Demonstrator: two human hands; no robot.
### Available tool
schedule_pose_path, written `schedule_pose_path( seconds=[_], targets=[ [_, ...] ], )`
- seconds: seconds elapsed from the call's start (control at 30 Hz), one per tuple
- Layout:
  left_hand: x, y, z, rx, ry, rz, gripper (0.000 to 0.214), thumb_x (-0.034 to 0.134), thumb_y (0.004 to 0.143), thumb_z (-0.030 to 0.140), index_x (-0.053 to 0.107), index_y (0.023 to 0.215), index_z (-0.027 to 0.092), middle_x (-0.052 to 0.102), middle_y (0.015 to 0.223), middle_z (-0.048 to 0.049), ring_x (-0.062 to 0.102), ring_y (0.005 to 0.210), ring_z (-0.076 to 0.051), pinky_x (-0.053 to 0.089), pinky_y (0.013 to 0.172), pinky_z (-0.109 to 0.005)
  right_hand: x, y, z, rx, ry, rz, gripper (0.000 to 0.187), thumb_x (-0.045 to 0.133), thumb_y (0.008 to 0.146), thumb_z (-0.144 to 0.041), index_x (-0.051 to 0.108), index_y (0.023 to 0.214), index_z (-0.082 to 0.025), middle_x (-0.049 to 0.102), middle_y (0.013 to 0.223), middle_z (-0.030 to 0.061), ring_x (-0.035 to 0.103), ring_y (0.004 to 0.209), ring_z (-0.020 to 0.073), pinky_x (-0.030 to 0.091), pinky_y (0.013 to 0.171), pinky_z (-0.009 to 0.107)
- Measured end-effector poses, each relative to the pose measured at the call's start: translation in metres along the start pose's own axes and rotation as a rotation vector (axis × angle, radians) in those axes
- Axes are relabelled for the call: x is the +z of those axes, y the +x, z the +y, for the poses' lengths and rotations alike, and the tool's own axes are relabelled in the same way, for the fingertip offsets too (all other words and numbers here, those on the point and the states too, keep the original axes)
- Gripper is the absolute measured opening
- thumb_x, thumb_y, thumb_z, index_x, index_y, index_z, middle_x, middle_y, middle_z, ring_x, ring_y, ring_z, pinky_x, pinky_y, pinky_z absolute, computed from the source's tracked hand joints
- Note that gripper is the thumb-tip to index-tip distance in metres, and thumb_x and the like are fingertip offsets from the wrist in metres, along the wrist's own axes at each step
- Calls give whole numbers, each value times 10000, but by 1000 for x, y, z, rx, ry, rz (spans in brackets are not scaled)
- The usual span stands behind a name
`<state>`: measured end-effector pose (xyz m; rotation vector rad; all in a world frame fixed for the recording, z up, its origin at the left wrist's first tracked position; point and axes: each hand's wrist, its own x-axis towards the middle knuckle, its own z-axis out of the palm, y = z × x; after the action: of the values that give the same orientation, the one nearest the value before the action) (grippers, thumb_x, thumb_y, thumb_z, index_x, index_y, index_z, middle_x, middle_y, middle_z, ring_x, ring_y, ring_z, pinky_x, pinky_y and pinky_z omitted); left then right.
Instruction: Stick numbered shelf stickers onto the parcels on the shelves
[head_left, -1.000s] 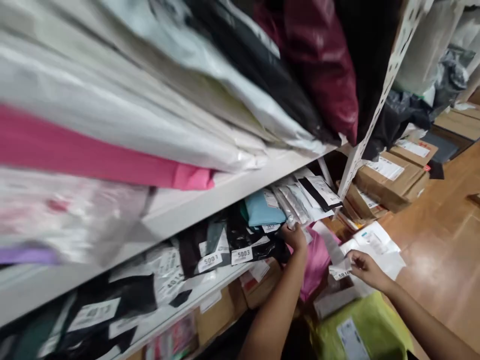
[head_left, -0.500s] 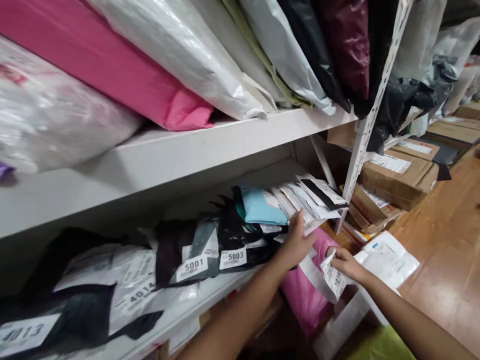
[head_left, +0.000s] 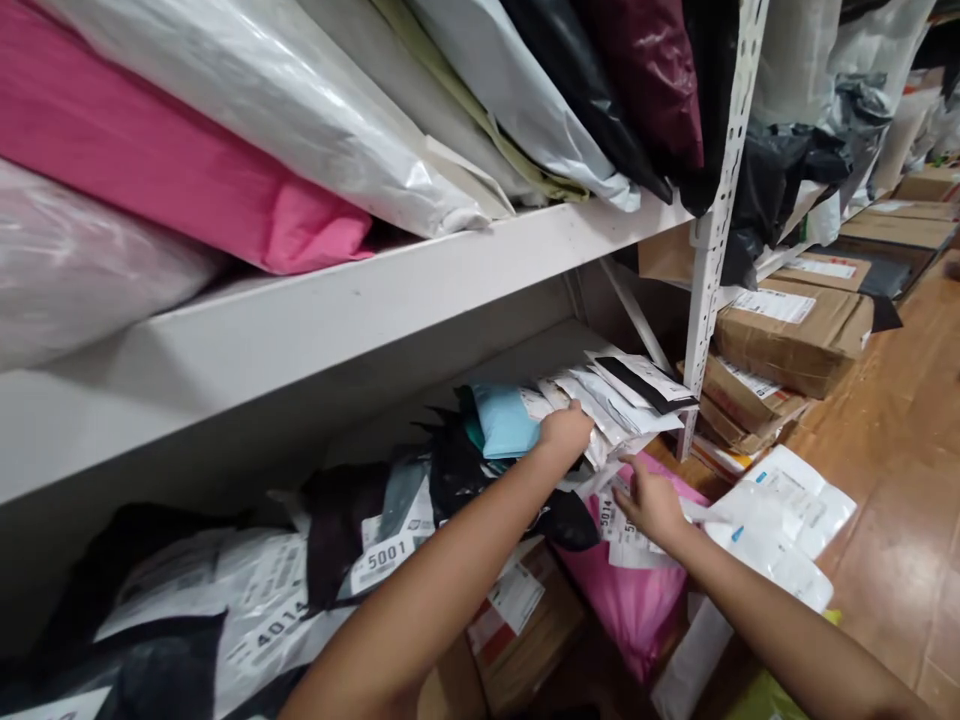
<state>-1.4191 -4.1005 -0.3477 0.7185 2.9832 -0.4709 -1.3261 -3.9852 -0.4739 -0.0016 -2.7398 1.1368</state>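
Note:
My left hand (head_left: 566,432) reaches into the lower shelf and presses on a row of white mailer packets (head_left: 611,405) beside a light blue packet (head_left: 504,420); its fingers curl among the packets. My right hand (head_left: 651,502) grips a white packet with a numbered label (head_left: 616,525) and holds it at the shelf's front edge, just below the row. Black and grey bagged parcels with number labels 5001 and 4014 (head_left: 379,555) lie further left on the same shelf.
The upper shelf board (head_left: 337,310) carries large pink, white, black and maroon bags. A perforated upright post (head_left: 712,230) stands at the right. Cardboard boxes (head_left: 787,335) are stacked beyond it, and a pink bag (head_left: 637,600) and white mailers (head_left: 787,510) lie on the wooden floor.
My left hand moved further back into the row of white packets. My right hand lifted the labelled packet from near the floor up to the shelf edge. The view tilted lower.

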Motion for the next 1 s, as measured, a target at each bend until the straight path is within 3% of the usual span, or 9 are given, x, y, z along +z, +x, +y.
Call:
schedule_pose_path(
  seconds=[0.1,0.2,0.33,0.4,0.5,0.63,0.73,0.87,1.0],
  targets=[
    [-14,8,-4,72,6,-56,319,466,877,113,750,1018,149,670,1131,-196,671,979,-271,504,813,-336,1,9,-15,24,-234,13,549,553,888,-312,422,1395,-147,748,863,99,704,771,262,392,593,280],
    [-23,-2,-12,91,1,-65,325,481,908,187,709,1140,194,683,1119,-172,640,1066,-282,500,870,-355,4,17,-25,19,-326,7,552,594,886,-371,443,1371,-154,749,994,160,720,836,298,423,607,298],
    [-26,-40,-48,-79,32,-63,731,673,758,206,444,1452,233,575,1312,-222,591,1135,-416,497,874,-542,7,15,-27,28,-311,25,455,587,900,-391,519,1298,-180,751,990,157,724,806,293,416,596,297],
    [-24,-58,-73,-162,23,-81,806,658,716,121,413,1474,247,538,1349,-213,622,1100,-396,518,858,-499,9,10,-24,17,-224,38,439,590,899,-409,541,1273,-185,753,910,117,717,783,273,403,597,286],
    [-20,-71,-99,-129,-52,27,617,600,788,153,522,1395,234,522,1368,-173,649,1087,-315,516,905,-398,11,2,-19,11,-12,42,487,724,782,-424,585,1191,-198,722,816,48,682,744,225,379,581,252],
    [-20,-68,-105,0,-202,329,413,581,861,321,628,1254,202,635,1198,-122,647,1053,-280,511,917,-363,12,0,-16,140,272,-28,365,821,622,-366,644,887,-188,629,684,-18,571,618,147,345,538,225],
    [-26,-58,-102,64,-265,412,357,582,865,364,663,1177,209,675,1078,-95,658,993,-265,512,904,-363,8,1,-14,197,481,-209,296,818,593,-350,642,755,-174,592,632,-36,513,572,115,336,515,220],
    [-31,-51,-113,203,-307,364,307,630,803,366,675,1062,209,659,1137,-93,629,1077,-272,477,980,-392,-7,-1,-8,174,694,-536,255,825,562,-318,644,639,-156,558,555,-54,460,509,86,319,489,218],
    [-21,-60,-136,350,-438,115,346,735,645,490,610,842,234,636,1303,-63,484,1318,-316,372,1108,-428,-32,-3,-5,44,930,-555,339,850,592,-427,662,665,-155,633,635,-24,534,569,97,390,547,218]
  ],
)
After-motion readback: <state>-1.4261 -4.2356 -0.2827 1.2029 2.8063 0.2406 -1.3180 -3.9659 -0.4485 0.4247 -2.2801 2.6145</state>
